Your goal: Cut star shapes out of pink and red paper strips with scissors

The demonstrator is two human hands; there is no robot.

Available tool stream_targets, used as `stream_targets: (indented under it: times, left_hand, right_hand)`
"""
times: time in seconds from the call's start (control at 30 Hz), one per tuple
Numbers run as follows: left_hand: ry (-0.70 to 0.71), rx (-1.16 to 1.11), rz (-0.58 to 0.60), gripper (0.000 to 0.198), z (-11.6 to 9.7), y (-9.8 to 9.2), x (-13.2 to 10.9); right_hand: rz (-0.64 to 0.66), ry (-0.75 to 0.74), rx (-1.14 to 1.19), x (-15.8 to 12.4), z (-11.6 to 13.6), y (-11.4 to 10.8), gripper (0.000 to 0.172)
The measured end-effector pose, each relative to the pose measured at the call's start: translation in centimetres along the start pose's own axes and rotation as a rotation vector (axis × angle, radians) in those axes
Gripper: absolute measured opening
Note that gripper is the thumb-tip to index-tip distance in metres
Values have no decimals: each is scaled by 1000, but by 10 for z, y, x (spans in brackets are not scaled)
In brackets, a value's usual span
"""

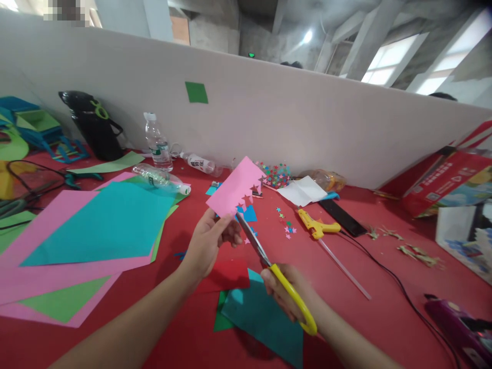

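Note:
My left hand pinches the lower corner of a pink paper sheet and holds it up over the red table. Star-shaped notches run along the sheet's right edge. My right hand grips yellow-handled scissors, fingers through the loops. The blades point up-left and their tips meet the bottom edge of the pink sheet. Small cut-out paper stars lie scattered on the table just right of the blades.
Large teal, pink and green sheets cover the table's left. Teal and red pieces lie under my hands. A yellow glue gun with its cord, plastic bottles, a black bag and a red box stand along the white partition.

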State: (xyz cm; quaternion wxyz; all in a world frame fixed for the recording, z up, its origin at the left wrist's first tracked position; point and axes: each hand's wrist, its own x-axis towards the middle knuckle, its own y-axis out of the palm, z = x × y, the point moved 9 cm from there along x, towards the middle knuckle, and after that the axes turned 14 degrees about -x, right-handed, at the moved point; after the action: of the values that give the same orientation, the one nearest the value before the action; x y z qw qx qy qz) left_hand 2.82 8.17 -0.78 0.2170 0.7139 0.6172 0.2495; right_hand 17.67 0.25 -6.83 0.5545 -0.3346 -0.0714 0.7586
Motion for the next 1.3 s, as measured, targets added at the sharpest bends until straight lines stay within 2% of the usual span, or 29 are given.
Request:
stream_targets:
  times: [0.17, 0.3, 0.47, 0.83, 1.07, 1.3]
  left_hand:
    - [-40, -10, -45, 13, 4, -6, 3]
    - [-41, -15, -91, 13, 5, -13, 5]
    - [-6, 112, -63, 19, 0, -10, 4]
    - [144, 220, -34, 19, -12, -8, 3]
    - [164, 283, -2, 21, -14, -5, 2]
    - [163, 314, 18, 21, -13, -5, 4]
  right_hand:
    - [-13, -68, 22, 4, -6, 2, 49]
    - [-18, -18, 11, 5, -9, 2, 49]
    - [-30, -42, 32, 4, -2, -1, 50]
    - [5, 0, -22, 4, -9, 2, 47]
    - [30, -54, -74, 5, -7, 1, 46]
    - [51, -41, -82, 5, -12, 2, 42]
